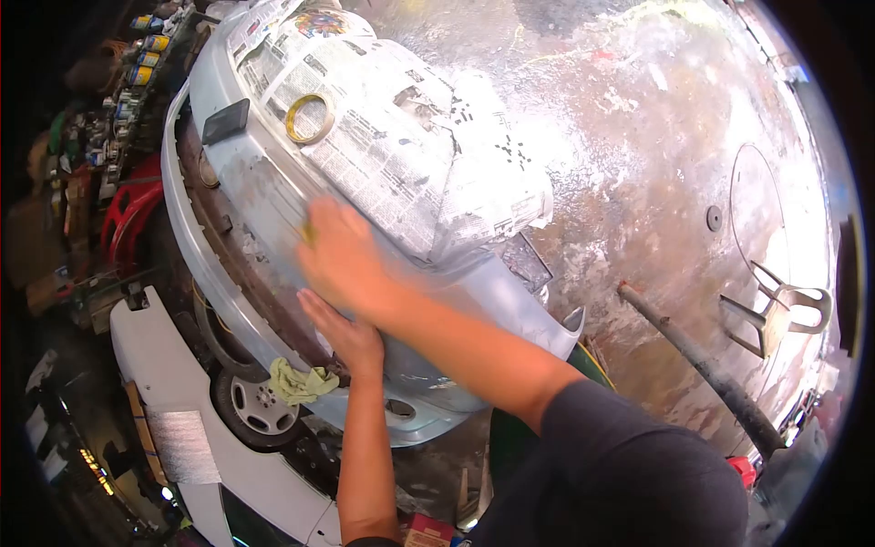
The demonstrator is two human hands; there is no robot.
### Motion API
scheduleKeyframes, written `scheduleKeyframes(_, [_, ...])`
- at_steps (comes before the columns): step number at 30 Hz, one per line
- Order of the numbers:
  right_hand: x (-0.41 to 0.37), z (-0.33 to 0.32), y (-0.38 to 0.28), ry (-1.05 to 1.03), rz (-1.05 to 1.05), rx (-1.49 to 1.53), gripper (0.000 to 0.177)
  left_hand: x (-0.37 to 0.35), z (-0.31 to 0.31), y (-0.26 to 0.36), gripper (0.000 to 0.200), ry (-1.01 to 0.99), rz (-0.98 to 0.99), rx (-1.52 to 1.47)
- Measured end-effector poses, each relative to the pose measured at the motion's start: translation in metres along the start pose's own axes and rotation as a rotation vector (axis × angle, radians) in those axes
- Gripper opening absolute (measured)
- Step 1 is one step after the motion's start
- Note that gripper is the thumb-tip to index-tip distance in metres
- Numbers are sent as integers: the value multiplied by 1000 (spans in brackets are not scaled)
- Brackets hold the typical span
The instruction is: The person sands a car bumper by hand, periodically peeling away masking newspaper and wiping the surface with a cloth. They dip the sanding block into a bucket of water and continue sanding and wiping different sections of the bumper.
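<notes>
A grey car bumper (264,187) stretches across the view, its surface dull and patchy. My right hand (339,255) is smeared by motion on the bumper's face, with its fingers closed. A small yellow-green piece (310,233) shows at the fingertips, too blurred to name more exactly. Just below, my left hand (351,339) lies against the bumper with its fingers stretched out and holds nothing visible. A crumpled pale green cloth (299,381) rests on the bumper's lower edge near my left wrist. Higher up sits a dark rectangular block (226,121).
Newspaper sheets (383,137) cover the part beside the bumper, with a tape roll (310,118) on them. A plastic chair (779,314) and a dark pole (697,365) are on the right. A white car panel (173,374), a wheel (260,406) and shelved cans (146,59) are on the left.
</notes>
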State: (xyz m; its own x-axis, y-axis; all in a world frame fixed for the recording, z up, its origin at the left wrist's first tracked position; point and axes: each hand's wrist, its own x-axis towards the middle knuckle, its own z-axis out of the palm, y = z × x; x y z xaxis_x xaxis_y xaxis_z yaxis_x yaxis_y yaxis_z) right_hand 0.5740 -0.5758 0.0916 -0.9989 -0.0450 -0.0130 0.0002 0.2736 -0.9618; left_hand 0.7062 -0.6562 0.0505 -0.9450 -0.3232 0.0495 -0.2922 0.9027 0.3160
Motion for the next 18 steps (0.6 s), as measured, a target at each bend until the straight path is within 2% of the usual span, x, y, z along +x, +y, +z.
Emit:
scheduleKeyframes(2, [-67, -35, 17, -33, -65, -187, 47, -5, 9, -21, 90, 14, 159, 189])
scheduleKeyframes(3, [-88, -45, 23, -64, -89, -294, 53, -6, 7, -15, 90, 19, 83, 98])
scheduleKeyframes(5, [-88, -50, 17, -179, 5, -297, 60, 0, 0, 6, 91, 41, -70, -89])
scheduleKeyframes(6, [-87, -50, 13, -234, 51, -295, 63, -3, 4, -1, 91, 31, 21, 0])
scheduleKeyframes(8, [-46, -20, 7, -175, 21, -186, 63, -6, 12, -25, 90, 22, 204, 182])
scheduleKeyframes(11, [-43, -1, 13, -85, -11, -140, 63, 2, -4, 4, 72, 25, 267, 180])
scheduleKeyframes(12, [-48, 1, 15, -57, -21, -151, 63, 0, 2, -5, 74, 45, 241, 188])
scheduleKeyframes(14, [-71, -30, 13, -186, 37, -160, 67, -4, 20, -32, 77, 91, 187, 198])
scheduleKeyframes(15, [-85, -50, 16, -255, 71, -164, 69, -5, 16, -22, 79, 92, 105, 89])
scheduleKeyframes(17, [-103, -78, 26, -301, -58, -251, 65, -2, 0, 10, 84, 97, -53, -127])
scheduleKeyframes(18, [-106, -90, 31, -325, -127, -292, 63, -3, 0, 11, 85, 95, -53, -120])
